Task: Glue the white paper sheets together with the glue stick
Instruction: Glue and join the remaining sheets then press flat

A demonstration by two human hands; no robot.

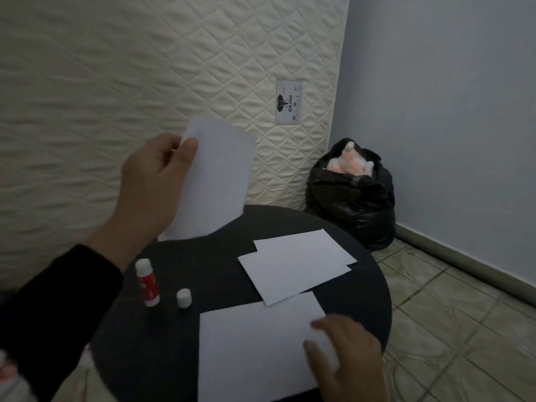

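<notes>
Four white sheets are in play, as I count them. One raised sheet (216,175) hangs above the far left of the round black table (179,256), pinched at its upper left corner between the thumb and fingers of my left hand (150,184); its long axis runs steeply, top to bottom, and its lower edge hovers near the tabletop. The near sheet (255,352) lies flat at the front of the table, long axis roughly left to right, and my right hand (345,361) rests on its right end with fingers spread and relaxed, pressing it down rather than gripping. From the held sheet, that near sheet lies down and to the right, toward me, so I judge the left hand must carry its paper that way to lay one over the other.

Between them lie two overlapping sheets (295,268), touching each other and just beyond the near sheet.

Left of the papers the glue stick (147,281) stands upright, uncapped, its white cap (184,297) standing just beside it. The left hand is the nearer one to it. Its red label carries print too small to read.

Beyond the table a quilted mattress (116,82) leans upright; its label (288,102) reads "GAJAH". A black bag (351,198) sits in the corner.
</notes>
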